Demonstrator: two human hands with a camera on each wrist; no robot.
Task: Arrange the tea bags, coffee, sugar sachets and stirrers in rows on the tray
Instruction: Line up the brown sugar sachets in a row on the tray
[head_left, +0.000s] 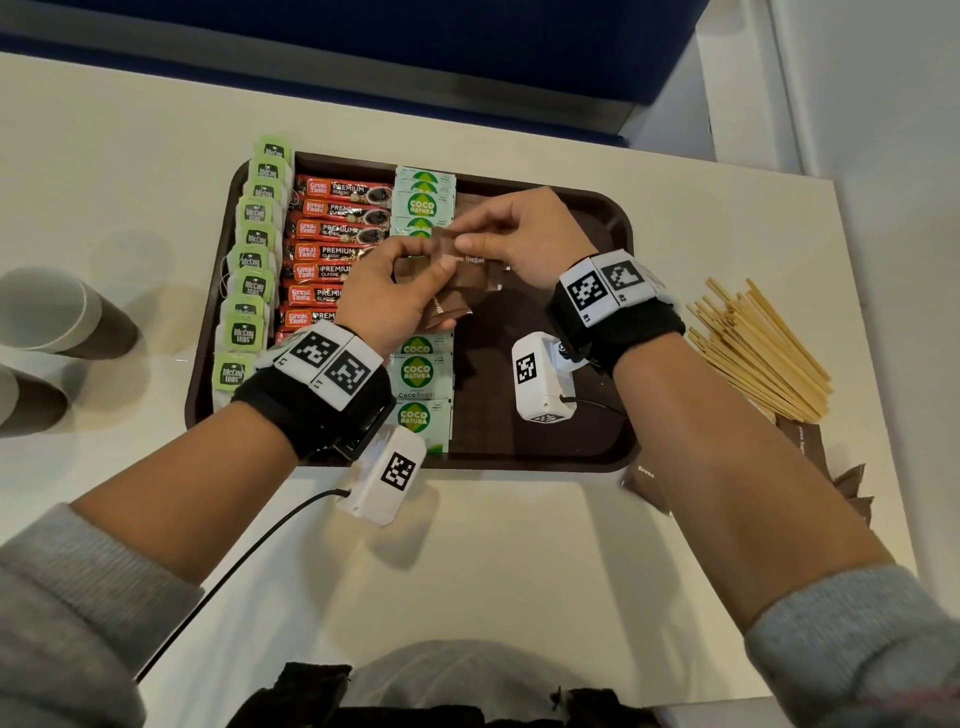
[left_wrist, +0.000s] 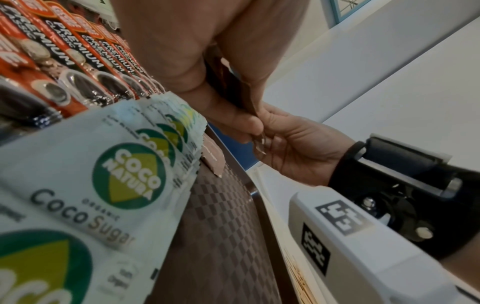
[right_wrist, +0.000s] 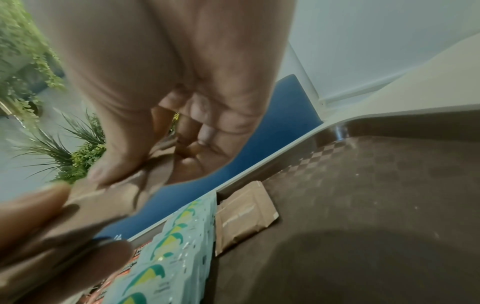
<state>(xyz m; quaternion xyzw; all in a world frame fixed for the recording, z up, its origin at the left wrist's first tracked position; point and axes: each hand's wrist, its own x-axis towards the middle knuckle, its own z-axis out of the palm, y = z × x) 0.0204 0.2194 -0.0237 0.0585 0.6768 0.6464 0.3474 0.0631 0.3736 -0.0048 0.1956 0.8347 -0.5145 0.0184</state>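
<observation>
On the dark brown tray (head_left: 587, 431) lie a row of green tea bags (head_left: 249, 260), a row of red coffee sticks (head_left: 332, 228) and a row of white coco sugar sachets (head_left: 423, 200). Above the tray's middle both hands hold several brown sugar sachets (head_left: 465, 280). My left hand (head_left: 395, 286) grips the small stack from below. My right hand (head_left: 498, 234) pinches the top sachet's edge. One brown sachet (right_wrist: 244, 214) lies flat on the tray beside the far coco sachets (right_wrist: 182, 226). In the left wrist view the coco sachets (left_wrist: 103, 181) fill the foreground.
A pile of wooden stirrers (head_left: 763, 348) lies on the table right of the tray, with more brown sachets (head_left: 810, 447) near my right forearm. Two paper cups (head_left: 57, 312) stand at the left. The tray's right half is bare.
</observation>
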